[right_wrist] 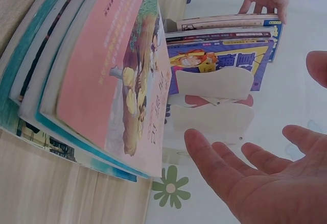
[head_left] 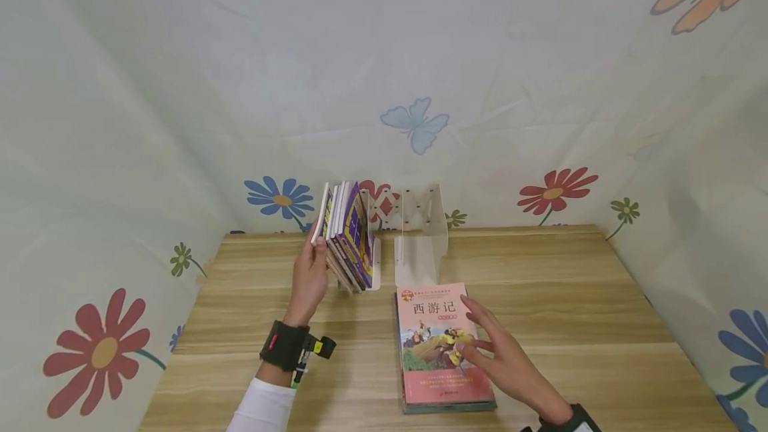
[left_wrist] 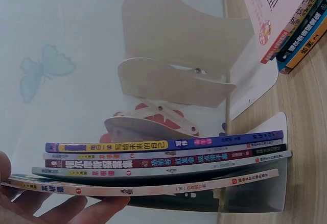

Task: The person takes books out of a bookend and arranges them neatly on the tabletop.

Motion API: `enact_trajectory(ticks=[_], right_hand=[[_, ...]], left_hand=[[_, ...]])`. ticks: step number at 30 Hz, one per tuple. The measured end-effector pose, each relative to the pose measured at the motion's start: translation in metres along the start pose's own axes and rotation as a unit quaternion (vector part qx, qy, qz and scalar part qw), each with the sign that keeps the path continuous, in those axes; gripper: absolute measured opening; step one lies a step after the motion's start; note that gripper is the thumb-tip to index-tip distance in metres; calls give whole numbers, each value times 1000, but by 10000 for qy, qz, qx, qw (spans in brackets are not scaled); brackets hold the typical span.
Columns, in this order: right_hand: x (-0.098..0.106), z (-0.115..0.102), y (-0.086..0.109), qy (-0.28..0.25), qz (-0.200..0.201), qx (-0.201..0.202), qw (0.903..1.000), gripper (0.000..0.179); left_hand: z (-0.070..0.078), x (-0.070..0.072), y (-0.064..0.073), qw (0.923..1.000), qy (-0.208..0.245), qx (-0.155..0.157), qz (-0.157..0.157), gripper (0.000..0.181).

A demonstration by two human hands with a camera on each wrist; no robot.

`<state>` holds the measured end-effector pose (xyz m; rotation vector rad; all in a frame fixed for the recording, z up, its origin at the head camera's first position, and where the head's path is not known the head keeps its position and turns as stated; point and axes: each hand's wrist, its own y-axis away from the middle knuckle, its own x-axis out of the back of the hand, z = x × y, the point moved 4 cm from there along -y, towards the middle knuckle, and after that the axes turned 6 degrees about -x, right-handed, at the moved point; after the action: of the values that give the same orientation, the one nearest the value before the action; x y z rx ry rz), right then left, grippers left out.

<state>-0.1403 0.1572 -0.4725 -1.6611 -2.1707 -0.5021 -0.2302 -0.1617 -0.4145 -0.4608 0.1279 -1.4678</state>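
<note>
My left hand (head_left: 309, 282) grips the outermost thin book (left_wrist: 158, 189), thumb on one side and fingers along the other. This pale-spined book stands at the left end of an upright row of books (left_wrist: 168, 145), its far edge tilted slightly away from its neighbours. The row stands in the left section of a white expandable bookend (head_left: 418, 260). Over the right edge of a flat pile, my right hand (head_left: 503, 355) hovers with its fingers spread and holds nothing. A pink storybook (head_left: 435, 382) with a cartoon cover lies on top of that pile.
Several more books (right_wrist: 38, 89) lie beneath the pink one, their edges unevenly stacked. The wood-grain table (head_left: 576, 299) meets a pale fabric backdrop (head_left: 336, 85) printed with flowers and butterflies at its back and sides. The bookend's right section stands just behind the pile.
</note>
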Motion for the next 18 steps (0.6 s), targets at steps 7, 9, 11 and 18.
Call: enact_trajectory(ticks=[7,9,11,18], right_hand=[[1,-1,0,-7,-39,37,10000,64],[1,-2,0,-24,-36,66,10000,65],[1,-4,0,-39,-40,127,9999,65],[4,-11,0,141,-43,200,9997,67]], left_hand=[[-21,4,-8,9999,-85,-71,23,44],[-27,5,-9,9999,-120,-62,62,43],[-28,6,-11,9998,-141,-77,94,43],[-20,8,-13,9994,-166,-244,155,43]])
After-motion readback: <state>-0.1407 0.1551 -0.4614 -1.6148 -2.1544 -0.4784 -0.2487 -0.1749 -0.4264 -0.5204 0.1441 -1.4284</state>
